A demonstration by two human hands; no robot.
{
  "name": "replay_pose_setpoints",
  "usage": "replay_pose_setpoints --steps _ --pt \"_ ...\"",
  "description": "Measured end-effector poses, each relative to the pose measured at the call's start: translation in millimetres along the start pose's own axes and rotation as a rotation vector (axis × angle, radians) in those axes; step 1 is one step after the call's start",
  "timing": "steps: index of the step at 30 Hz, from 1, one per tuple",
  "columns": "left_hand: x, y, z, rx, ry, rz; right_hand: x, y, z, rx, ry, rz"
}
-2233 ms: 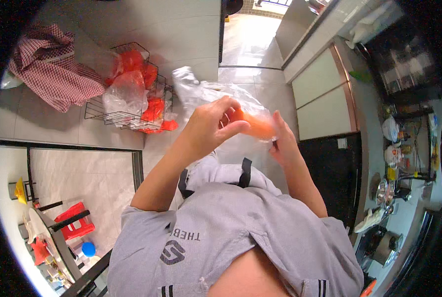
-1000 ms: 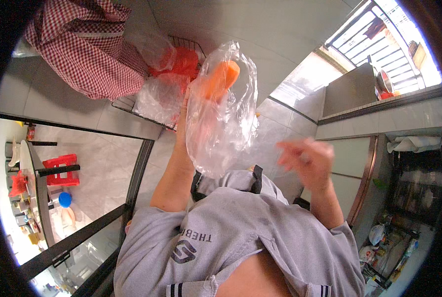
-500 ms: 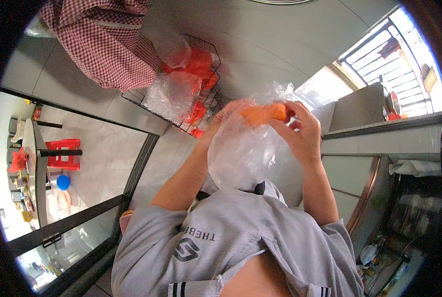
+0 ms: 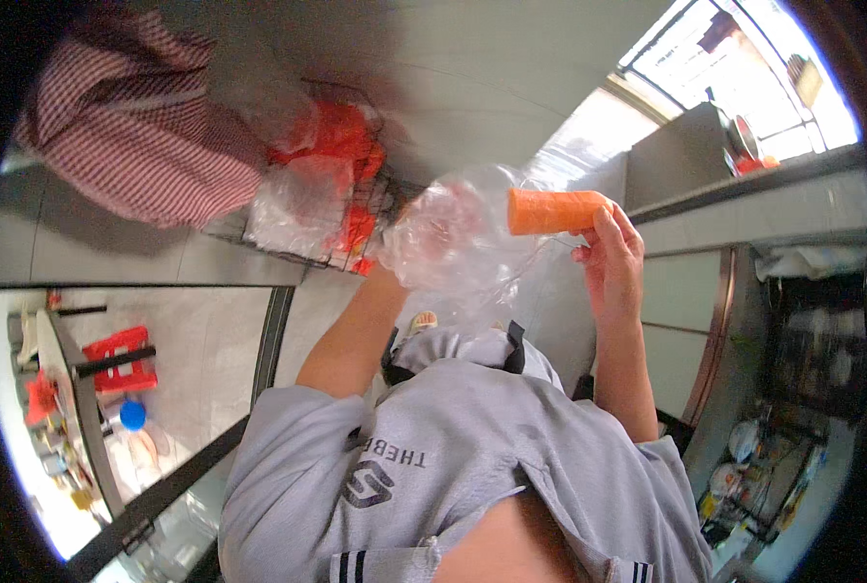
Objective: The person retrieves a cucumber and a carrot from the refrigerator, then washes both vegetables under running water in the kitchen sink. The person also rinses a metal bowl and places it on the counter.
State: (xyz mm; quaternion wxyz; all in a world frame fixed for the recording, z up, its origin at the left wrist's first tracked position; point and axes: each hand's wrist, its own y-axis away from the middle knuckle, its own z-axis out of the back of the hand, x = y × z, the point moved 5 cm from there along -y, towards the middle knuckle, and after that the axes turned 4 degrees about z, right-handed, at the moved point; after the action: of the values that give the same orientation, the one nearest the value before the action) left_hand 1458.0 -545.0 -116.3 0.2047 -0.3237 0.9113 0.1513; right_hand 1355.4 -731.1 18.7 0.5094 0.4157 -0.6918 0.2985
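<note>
A thick orange carrot piece with a flat cut end [image 4: 553,212] lies level in my right hand [image 4: 616,255], fingers closed around its right end. The carrot is outside a clear plastic bag [image 4: 477,257], close to the bag's right side. My left hand [image 4: 432,228] shows hazily through the crumpled film and holds the bag up; its exact finger positions are veiled by the plastic. Below the hands, the bag hangs in front of my grey shirt.
To the left, a black wire basket [image 4: 380,199] holds red and clear plastic bags [image 4: 302,199]. A red checked cloth [image 4: 142,146] hangs beside it. A glass door with a dark frame [image 4: 276,340] stands at left. On the right are a counter [image 4: 745,185] and a cabinet [image 4: 681,330].
The carrot has come out of the bag to the right in my right hand. My left hand and the bag have shifted slightly left. The whole view has tilted.
</note>
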Motion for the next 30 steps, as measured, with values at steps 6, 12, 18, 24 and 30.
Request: replay_pose_setpoints --steps 6,12,18,24,30 --pt "-62.1 -45.0 164.6 -0.367 -0.080 0.004 2.8 5.3 25.2 -0.100 -0.099 0.054" --pt "-208.3 16.6 316.5 -1.123 -0.624 -0.321 -4.8 19.2 56.7 -0.243 -0.113 0.068" --pt "-231.8 80.9 304.2 -1.556 -0.605 -0.499 -27.7 30.7 107.6 -0.341 -0.136 0.026" --pt "-195.2 102.0 227.2 -1.715 -1.365 -0.456 -45.9 32.6 133.2 -0.497 -0.165 -0.025" --pt "-148.7 46.4 188.1 -0.887 -2.506 -0.546 -44.1 28.4 115.5 -0.403 -0.139 -0.026"
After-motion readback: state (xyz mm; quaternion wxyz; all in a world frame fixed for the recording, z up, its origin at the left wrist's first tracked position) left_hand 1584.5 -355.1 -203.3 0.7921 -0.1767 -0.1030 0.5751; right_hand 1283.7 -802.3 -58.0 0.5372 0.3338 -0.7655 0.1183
